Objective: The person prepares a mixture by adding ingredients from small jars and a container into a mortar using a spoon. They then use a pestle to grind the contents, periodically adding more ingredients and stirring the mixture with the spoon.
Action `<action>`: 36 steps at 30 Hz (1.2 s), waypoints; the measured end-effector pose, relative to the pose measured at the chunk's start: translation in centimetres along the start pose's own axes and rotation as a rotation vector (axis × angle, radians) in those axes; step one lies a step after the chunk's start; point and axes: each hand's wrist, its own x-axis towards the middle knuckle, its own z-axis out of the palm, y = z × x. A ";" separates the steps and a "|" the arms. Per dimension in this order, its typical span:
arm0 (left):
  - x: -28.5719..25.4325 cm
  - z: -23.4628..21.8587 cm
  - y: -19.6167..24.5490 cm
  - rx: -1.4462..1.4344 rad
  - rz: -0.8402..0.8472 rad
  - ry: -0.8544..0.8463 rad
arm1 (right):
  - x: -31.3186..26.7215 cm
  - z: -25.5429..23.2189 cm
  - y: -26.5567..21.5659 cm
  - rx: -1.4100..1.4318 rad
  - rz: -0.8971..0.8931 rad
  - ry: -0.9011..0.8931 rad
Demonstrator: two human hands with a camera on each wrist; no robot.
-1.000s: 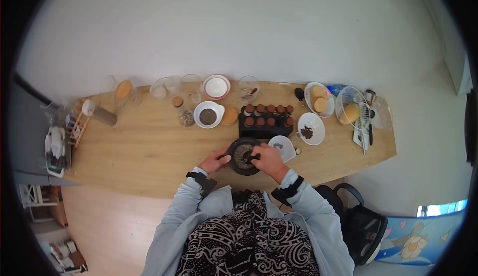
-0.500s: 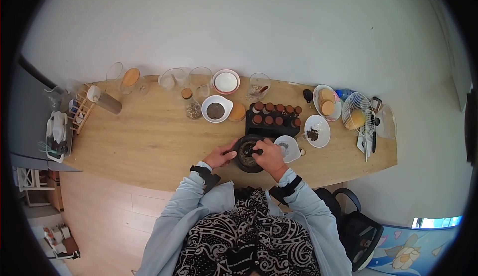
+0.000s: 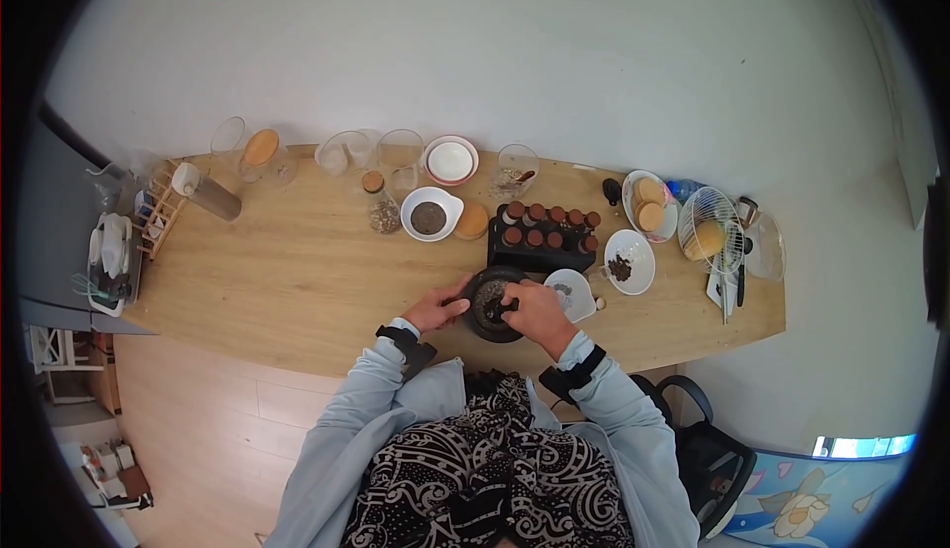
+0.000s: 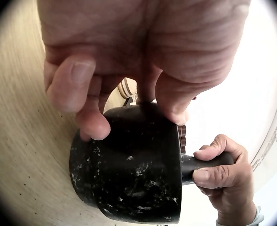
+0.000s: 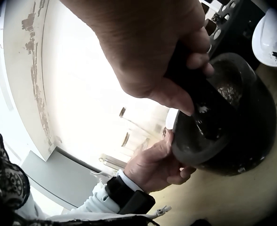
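A black stone mortar (image 3: 487, 334) stands near the table's front edge, with coarse greyish-brown bits (image 3: 485, 298) inside. My left hand (image 3: 435, 310) holds its left side, the thumb at the rim and the fingers bent against the outer wall in the left wrist view. In my right hand (image 3: 542, 315) is a dark pestle (image 5: 206, 106), gripped round its upper part. Its lower end is down inside the mortar, tilted. The left wrist view shows the pestle's shaft (image 4: 189, 168) running out past the mortar's rim.
Behind the mortar stands a black rack (image 3: 515, 254) of brown-capped jars. White bowls (image 3: 586, 303) with spices sit to the right, beside a wire basket (image 3: 737, 241) and a knife (image 3: 740, 286). Farther back are a bowl of dark powder (image 3: 451, 214), a corked jar (image 3: 384, 216) and glass containers.
The head view has shifted slightly, so the table's things appear moved right. My right hand moves the pestle a little within the mortar, while my left hand keeps hold of the mortar.
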 end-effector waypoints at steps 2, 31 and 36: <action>-0.3 -0.1 0.5 -0.009 -0.026 -0.016 | -0.1 -0.3 0.1 -0.034 0.044 0.025; -0.5 0.1 0.8 0.023 -0.037 0.008 | -0.1 0.8 -0.4 0.114 0.016 0.246; -0.7 0.2 1.7 0.009 -0.052 0.008 | -0.2 0.9 -0.2 0.095 0.007 0.183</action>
